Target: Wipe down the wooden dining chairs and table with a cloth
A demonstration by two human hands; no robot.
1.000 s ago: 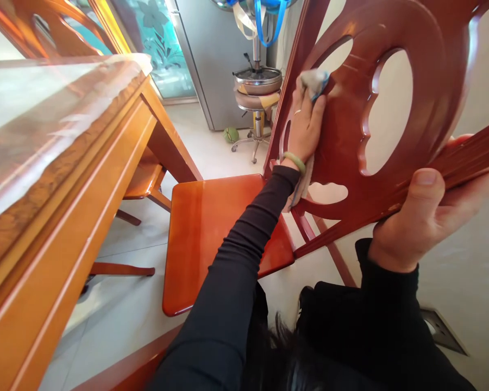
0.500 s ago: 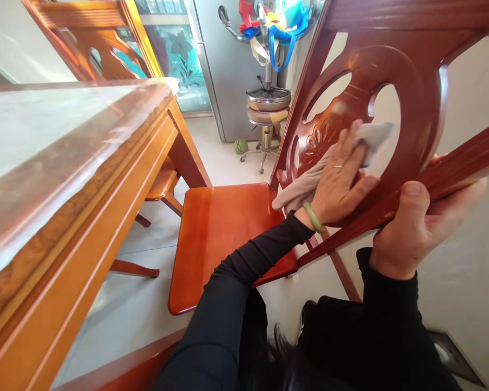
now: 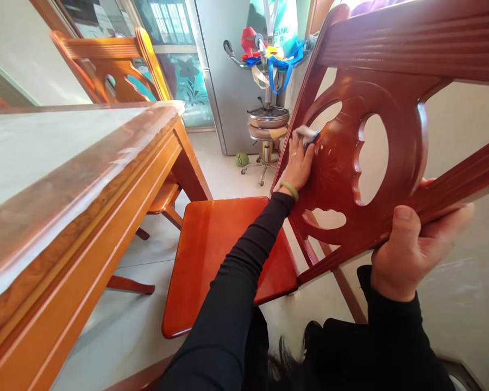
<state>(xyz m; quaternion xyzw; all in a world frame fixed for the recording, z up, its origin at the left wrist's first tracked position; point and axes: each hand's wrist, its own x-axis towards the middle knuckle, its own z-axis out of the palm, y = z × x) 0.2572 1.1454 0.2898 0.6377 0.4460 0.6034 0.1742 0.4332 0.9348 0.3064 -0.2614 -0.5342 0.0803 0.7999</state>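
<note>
Chairs: three. Cloth (image 3: 307, 134): one, pressed under left hand (image 3: 298, 163) fingers against near chair (image 3: 342, 163) back. Right hand (image 3: 411, 244) clasped round its rail. Tabletop (image 3: 57, 146): one.

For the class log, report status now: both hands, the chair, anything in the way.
Left hand presses cloth on carved chair back. Right hand, grip closed on the back's side rail. Table stands left, apart; nothing blocks.

Bright daylight fills the room, seemingly from the window (image 3: 167, 21) at the back, and glares white off the table (image 3: 44, 146) top and glossy chair seat (image 3: 212, 244). Wide-angle distortion bends the edges, and the nearest chair rail (image 3: 411, 43) looks slightly soft.
</note>
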